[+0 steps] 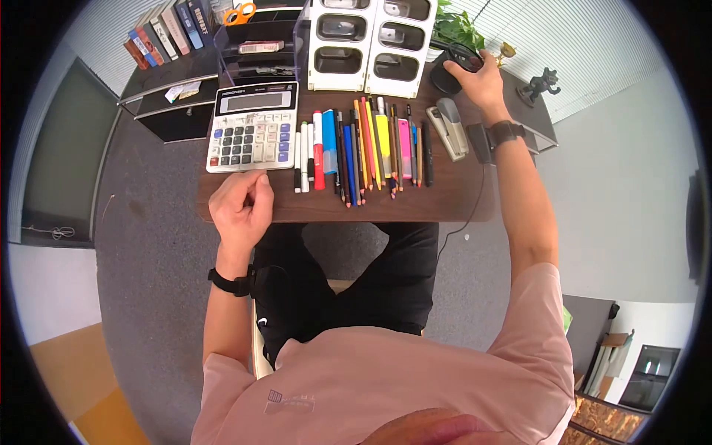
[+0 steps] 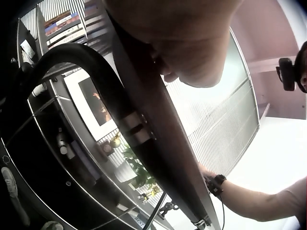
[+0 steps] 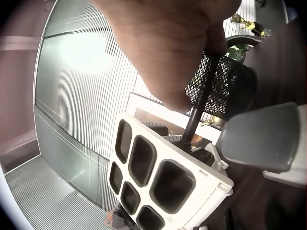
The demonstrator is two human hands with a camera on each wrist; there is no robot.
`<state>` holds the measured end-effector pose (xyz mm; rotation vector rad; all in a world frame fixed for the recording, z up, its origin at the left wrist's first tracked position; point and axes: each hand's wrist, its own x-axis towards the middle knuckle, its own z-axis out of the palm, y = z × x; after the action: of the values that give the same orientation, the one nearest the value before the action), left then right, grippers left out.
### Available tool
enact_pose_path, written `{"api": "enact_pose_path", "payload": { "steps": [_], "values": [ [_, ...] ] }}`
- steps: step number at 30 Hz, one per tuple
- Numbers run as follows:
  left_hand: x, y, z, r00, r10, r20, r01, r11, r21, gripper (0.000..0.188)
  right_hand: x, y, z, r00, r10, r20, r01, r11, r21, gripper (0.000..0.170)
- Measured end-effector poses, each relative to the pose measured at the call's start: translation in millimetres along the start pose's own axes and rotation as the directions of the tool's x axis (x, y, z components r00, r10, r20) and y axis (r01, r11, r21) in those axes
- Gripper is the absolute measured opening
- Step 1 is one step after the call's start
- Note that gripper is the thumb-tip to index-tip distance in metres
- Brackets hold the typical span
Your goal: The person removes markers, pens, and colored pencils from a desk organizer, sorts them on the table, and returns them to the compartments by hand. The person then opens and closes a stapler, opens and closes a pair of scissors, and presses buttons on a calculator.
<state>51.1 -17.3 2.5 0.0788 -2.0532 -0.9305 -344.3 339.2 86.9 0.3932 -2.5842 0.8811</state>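
At the back right of the desk, my right hand (image 1: 483,83) grips a black mesh pen cup (image 1: 443,79), thumb on the near side and fingers round the rim. The cup's mesh wall (image 3: 224,84) shows beyond the hand in the right wrist view. My left hand (image 1: 239,210) rests at the desk's front edge, loosely curled and holding nothing, just below a large calculator (image 1: 253,127). Between the calculator and a grey stapler (image 1: 449,127) lies a row of markers (image 1: 318,152), pencils (image 1: 368,144) and highlighters (image 1: 405,148).
White organizers (image 1: 340,44) with oval openings stand at the back of the desk (image 1: 348,213). Left of them is a dark tray rack (image 1: 259,63) with orange scissors (image 1: 239,13). A potted plant (image 1: 457,27) and a small dark figurine (image 1: 540,85) stand behind the cup.
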Motion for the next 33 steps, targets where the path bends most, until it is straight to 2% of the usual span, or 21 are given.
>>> {"api": "enact_pose_path", "payload": {
  "steps": [2,5,9,11,15,17,18,20,21,22,24,26,28,30,32,33],
  "values": [
    [1.3,2.3,-1.0,0.998,0.053,0.018,-0.054,0.998,0.030,0.005,4.3,1.2,9.7,0.998,0.016,0.053,-0.011,0.995,-0.103,0.123],
    [2.4,2.1,-0.5,0.998,0.059,0.005,-0.060,0.998,0.036,0.005,-1.0,-5.1,9.0,0.995,0.001,0.099,0.004,0.999,-0.053,0.121],
    [4.6,2.8,0.4,0.996,0.086,0.013,-0.086,0.995,0.048,0.005,-2.9,-4.4,4.1,0.991,-0.003,0.135,0.017,0.995,-0.099,0.124],
    [4.4,4.6,-0.4,0.998,0.051,0.022,-0.053,0.996,0.070,0.005,-8.9,-6.7,3.1,0.986,-0.004,0.164,0.023,0.994,-0.110,0.128],
    [3.3,3.9,0.1,0.999,0.047,0.024,-0.049,0.995,0.085,0.005,-16.1,7.4,1.2,0.992,-0.059,0.114,0.071,0.991,-0.109,0.129],
    [2.7,1.6,1.2,0.999,0.041,0.022,-0.043,0.995,0.086,0.004,-30.6,9.5,-6.1,0.999,0.039,0.033,-0.042,0.991,0.127,0.117],
    [2.4,1.3,1.4,0.999,0.044,0.025,-0.046,0.995,0.089,0.004,-41.2,10.0,-9.3,0.999,0.041,0.031,-0.045,0.990,0.131,0.117],
    [3.2,0.8,2.7,0.998,0.063,0.011,-0.064,0.993,0.096,0.005,-68.2,14.1,-17.2,0.997,0.072,-0.021,-0.064,0.962,0.265,0.101],
    [3.5,1.7,3.0,0.997,0.070,0.017,-0.071,0.993,0.093,0.005,-83.0,16.5,-17.1,0.995,0.085,-0.052,-0.062,0.940,0.336,0.085],
    [3.3,2.7,2.9,0.999,0.051,0.016,-0.052,0.993,0.105,0.004,-98.1,16.6,-19.3,0.994,0.095,-0.059,-0.070,0.939,0.337,0.085],
    [5.2,3.4,5.3,0.999,0.039,0.032,-0.043,0.992,0.118,0.004,-130.4,14.9,-21.9,0.987,0.152,0.044,-0.156,0.890,0.428,0.078],
    [3.1,2.0,5.4,1.000,0.024,0.014,-0.026,0.992,0.123,0.003,-156.8,11.5,-25.7,0.983,0.179,0.048,-0.183,0.894,0.409,0.076],
    [1.6,1.6,4.0,0.999,0.004,0.039,-0.010,0.988,0.151,0.006,-176.7,14.2,-22.5,0.996,0.079,0.037,-0.087,0.934,0.346,0.077],
    [1.3,1.2,2.4,0.998,-0.030,0.057,0.019,0.982,0.188,0.010,-188.1,11.8,-20.9,0.996,0.084,0.041,-0.093,0.929,0.359,0.078],
    [-0.1,-0.5,3.4,0.999,-0.036,0.037,0.028,0.980,0.196,0.011,-194.1,7.9,-21.5,0.999,-0.044,-0.029,0.050,0.960,0.274,0.076],
    [1.0,0.5,5.3,1.000,-0.020,0.022,0.015,0.977,0.211,0.011,-192.6,11.9,-20.6,1.000,-0.023,-0.017,0.027,0.951,0.309,0.074]
  ]
}}
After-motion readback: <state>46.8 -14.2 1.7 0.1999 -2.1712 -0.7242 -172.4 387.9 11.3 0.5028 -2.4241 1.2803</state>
